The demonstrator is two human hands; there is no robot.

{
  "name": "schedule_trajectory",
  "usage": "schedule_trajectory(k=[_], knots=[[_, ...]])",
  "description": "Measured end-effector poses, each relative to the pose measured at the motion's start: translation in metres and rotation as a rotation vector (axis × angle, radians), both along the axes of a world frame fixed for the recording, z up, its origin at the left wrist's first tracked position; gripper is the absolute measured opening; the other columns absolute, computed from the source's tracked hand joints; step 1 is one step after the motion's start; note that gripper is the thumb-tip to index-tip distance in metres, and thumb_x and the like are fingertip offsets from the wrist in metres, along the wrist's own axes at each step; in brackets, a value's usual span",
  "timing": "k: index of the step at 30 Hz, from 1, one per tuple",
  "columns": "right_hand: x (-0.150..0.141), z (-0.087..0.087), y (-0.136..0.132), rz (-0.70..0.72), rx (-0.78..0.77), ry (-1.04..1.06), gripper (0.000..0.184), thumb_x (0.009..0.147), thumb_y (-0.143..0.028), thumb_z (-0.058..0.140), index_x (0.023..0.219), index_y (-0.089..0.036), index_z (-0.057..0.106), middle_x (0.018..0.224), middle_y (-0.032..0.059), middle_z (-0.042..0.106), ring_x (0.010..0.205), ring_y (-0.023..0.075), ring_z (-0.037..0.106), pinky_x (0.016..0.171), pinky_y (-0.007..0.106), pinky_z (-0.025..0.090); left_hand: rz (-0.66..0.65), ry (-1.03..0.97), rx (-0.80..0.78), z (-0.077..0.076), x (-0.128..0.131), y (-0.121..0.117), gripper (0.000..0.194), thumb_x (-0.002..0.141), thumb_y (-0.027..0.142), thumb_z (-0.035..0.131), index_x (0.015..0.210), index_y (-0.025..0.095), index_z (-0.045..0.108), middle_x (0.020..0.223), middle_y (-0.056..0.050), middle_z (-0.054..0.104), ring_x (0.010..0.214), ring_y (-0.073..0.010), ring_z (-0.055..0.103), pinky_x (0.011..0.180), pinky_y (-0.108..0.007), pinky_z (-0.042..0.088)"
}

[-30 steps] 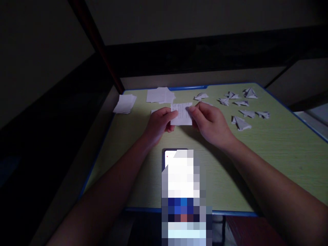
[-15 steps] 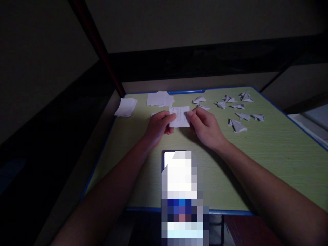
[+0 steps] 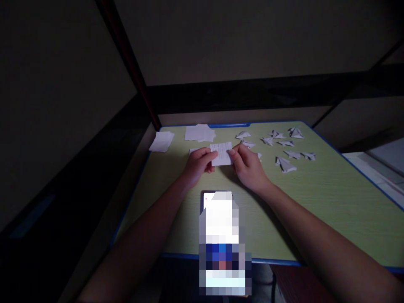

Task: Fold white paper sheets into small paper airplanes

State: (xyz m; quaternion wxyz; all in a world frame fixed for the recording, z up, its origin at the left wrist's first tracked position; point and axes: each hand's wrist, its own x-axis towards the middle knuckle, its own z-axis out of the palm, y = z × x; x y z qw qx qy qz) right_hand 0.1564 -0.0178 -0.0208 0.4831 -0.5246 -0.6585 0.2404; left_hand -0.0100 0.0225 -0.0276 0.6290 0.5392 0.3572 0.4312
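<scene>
A small white paper slip (image 3: 222,152) with faint writing is held just above a pale green table (image 3: 318,198). My left hand (image 3: 198,163) pinches its left edge with thumb on top. My right hand (image 3: 249,165) pinches its right edge. Both hands are closed on the slip. Several folded white paper shapes (image 3: 284,164) lie to the right of my hands. Flat paper sheets (image 3: 199,133) are stacked at the far edge behind the slip.
A lit phone screen (image 3: 221,219), partly pixelated, lies on the table between my forearms. Another small paper pile (image 3: 162,141) sits at the table's far left corner. The table has a blue rim (image 3: 229,125). Dark bars and walls surround it.
The camera has tilted up, so the table sits lower in view. Both hands have kept hold of the slip and drawn closer together on it.
</scene>
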Motion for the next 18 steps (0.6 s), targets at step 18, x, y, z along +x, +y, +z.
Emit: schedule_trajectory(k=[18], knots=[[0.0027,-0.0025,-0.0002,0.002,-0.056,-0.002,0.032,0.097,-0.047,0.044,0.075,-0.023,0.046,0.06,-0.002,0.052,0.056,0.0155,0.047,0.057,0.031,0.033,0.011,0.014,0.014,-0.0008,0.0005,0.0009,0.026,0.078,0.04,0.066,0.07,0.017,0.054,0.052,0.005,0.053,0.041,-0.0057,0.047,0.04,-0.018,0.033]])
